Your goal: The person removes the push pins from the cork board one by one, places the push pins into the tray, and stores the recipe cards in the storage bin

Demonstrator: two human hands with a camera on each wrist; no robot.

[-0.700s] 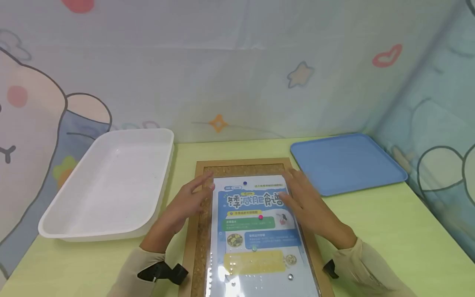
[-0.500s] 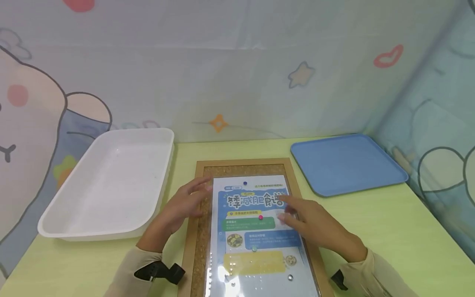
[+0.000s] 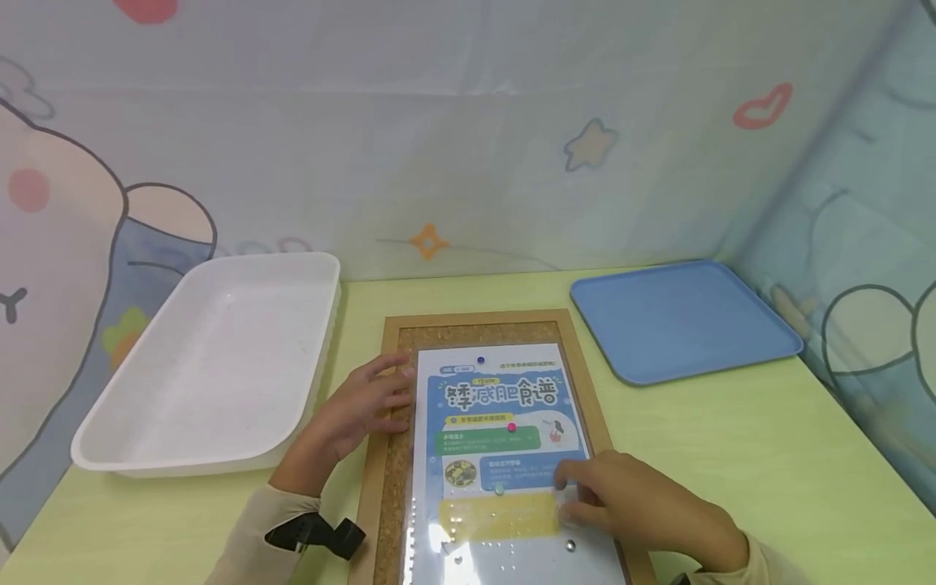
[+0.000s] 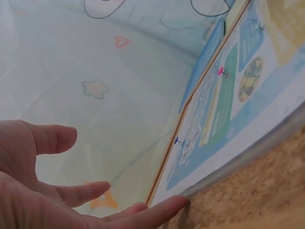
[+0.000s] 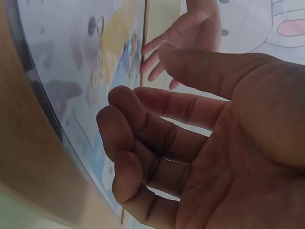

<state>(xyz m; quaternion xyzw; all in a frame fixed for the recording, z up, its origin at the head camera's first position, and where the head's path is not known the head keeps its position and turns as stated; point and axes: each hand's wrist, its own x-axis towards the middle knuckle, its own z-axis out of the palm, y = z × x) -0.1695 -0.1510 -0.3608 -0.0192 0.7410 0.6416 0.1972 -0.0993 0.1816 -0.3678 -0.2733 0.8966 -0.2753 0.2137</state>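
Note:
A printed poster in a clear sleeve lies on a wood-framed cork board. Push pins stand in it: blue at the top, pink in the middle, pale green lower down, silver near the bottom right. My left hand rests at the board's left side, a straight fingertip right at the sleeve's edge in the left wrist view. Over the poster's lower right edge is my right hand, just above the silver pin. Its fingers bend loosely around nothing.
A deep white tray stands on the left of the pale green table. At the back right lies a flat blue tray. Cartoon-printed cloth hangs close behind and on the right side.
My right hand has come down along the poster's right edge, from its top corner to the lower part, its fingers more bent. The left hand has barely shifted.

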